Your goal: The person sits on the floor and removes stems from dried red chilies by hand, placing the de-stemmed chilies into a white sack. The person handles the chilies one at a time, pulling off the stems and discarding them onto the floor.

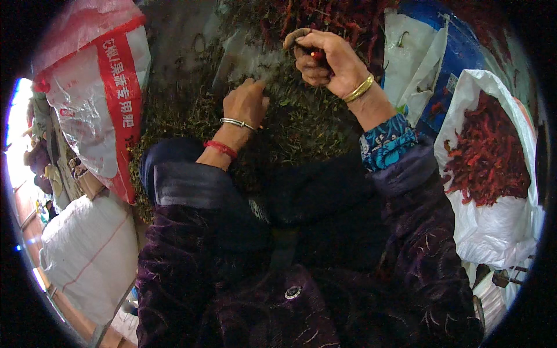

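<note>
My right hand (320,61) is raised in front of me with curled fingers around a small red piece, likely a dried chili pepper (317,55). My left hand (247,103) hangs lower and to the left, back upward, its fingers bent over the litter; whether it holds anything is hidden. Beneath both hands lies a layer of greenish-brown stems and plant bits (300,126) on a grey sheet. Dark red dried chili peppers (348,19) are heaped beyond my right hand.
An open white woven sack (500,230) holding red dried chilies (489,152) stands at the right. Behind it lies blue sheeting (461,48) with a whitish bag (407,56). On the left are a red-and-white printed plastic sack (89,104) and a white woven sack (93,252).
</note>
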The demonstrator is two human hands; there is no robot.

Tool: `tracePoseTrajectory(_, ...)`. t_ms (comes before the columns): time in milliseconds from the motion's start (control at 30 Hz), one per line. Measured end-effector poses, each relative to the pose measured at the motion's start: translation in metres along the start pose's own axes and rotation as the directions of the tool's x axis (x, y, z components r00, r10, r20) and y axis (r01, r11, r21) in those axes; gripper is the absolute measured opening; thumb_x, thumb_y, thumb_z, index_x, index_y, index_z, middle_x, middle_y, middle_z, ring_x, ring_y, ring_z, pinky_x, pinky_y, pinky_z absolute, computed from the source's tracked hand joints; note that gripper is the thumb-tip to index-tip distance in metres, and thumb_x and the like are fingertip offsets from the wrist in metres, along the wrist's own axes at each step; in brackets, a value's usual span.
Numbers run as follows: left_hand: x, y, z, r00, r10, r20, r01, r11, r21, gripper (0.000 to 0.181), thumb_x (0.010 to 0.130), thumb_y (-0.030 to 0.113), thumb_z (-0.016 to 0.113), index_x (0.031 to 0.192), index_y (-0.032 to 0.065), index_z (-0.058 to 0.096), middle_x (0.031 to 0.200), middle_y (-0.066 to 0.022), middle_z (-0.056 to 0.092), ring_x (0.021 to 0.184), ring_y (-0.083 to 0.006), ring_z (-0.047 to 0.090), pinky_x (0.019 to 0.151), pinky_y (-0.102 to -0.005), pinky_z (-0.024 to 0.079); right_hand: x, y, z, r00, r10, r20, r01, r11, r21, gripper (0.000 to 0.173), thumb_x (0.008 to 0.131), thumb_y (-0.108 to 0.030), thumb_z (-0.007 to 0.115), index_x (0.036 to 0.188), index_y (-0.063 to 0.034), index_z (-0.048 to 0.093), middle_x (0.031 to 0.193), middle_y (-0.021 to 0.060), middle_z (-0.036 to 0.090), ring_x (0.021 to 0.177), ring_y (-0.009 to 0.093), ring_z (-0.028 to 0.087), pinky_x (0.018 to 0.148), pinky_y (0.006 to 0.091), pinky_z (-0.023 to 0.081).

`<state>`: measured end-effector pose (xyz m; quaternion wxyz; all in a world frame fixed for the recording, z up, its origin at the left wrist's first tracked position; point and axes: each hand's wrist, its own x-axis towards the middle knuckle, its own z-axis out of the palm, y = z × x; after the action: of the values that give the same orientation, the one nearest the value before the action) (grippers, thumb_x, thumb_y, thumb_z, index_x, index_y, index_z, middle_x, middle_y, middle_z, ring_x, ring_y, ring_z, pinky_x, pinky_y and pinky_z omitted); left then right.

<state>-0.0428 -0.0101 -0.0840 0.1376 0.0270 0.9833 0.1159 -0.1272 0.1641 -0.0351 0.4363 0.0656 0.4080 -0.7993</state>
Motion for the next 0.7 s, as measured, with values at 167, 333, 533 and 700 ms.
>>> tracePoseTrajectory(167, 0.007, 0.000, -0.008, 0.998, 0.034, -0.056, -0.037, 0.998, -0.041, 0.017, 0.065, 0.014, 0.060, 0.077, 0.0032, 0.057, 0.077, -0.0156, 0.056, 0.071, -0.0333, 0.055, 0.061, -0.0395, 0.046, 0.003, 0.001, -0.008, 0.993, -0.107, 0.053, 0.106, 0.994, 0.020, 0.015, 0.079, -0.015, 0.043, 0.084, -0.0067, 0.054, 0.050, -0.0031, 0.033, 0.036, 0.005, 0.023, 0.032, 0.0204, 0.016)
tracePoseTrajectory(333, 0.018, -0.012, -0.037, 0.955, -0.179, 0.237, 0.295, 0.480, -0.826, 0.020, 0.070, 0.012, 0.061, 0.086, 0.0003, 0.056, 0.077, -0.0116, 0.060, 0.065, -0.0218, 0.058, 0.057, -0.0283, 0.045, 0.001, -0.002, 0.002, 1.000, -0.017, 0.004, 0.017, 1.000, 0.014, 0.016, 0.081, -0.016, 0.041, 0.081, -0.0058, 0.053, 0.049, -0.0032, 0.032, 0.037, 0.005, 0.024, 0.032, 0.0197, 0.017)
tracePoseTrajectory(533, 0.022, -0.003, -0.058, 0.915, -0.198, 0.351, 0.303, -0.237, -0.923, 0.011, 0.077, 0.007, 0.056, 0.087, 0.0030, 0.054, 0.078, -0.0071, 0.058, 0.058, -0.0132, 0.053, 0.048, -0.0246, 0.041, 0.003, 0.003, 0.007, 0.997, -0.006, -0.072, -0.002, 0.994, -0.110, 0.017, 0.082, -0.016, 0.041, 0.087, -0.0027, 0.051, 0.049, -0.0025, 0.034, 0.037, 0.004, 0.023, 0.033, 0.0196, 0.017)
tracePoseTrajectory(700, 0.023, -0.008, -0.059, 0.914, -0.247, 0.321, 0.255, -0.265, -0.930, 0.012, 0.077, 0.010, 0.058, 0.086, 0.0033, 0.054, 0.074, -0.0055, 0.058, 0.050, -0.0097, 0.047, 0.043, -0.0204, 0.037, 0.005, 0.007, 0.007, 0.993, -0.051, -0.102, 0.016, 0.946, -0.323, 0.017, 0.080, -0.018, 0.047, 0.087, -0.0055, 0.057, 0.056, -0.0039, 0.045, 0.046, 0.004, 0.038, 0.038, 0.0206, 0.029)
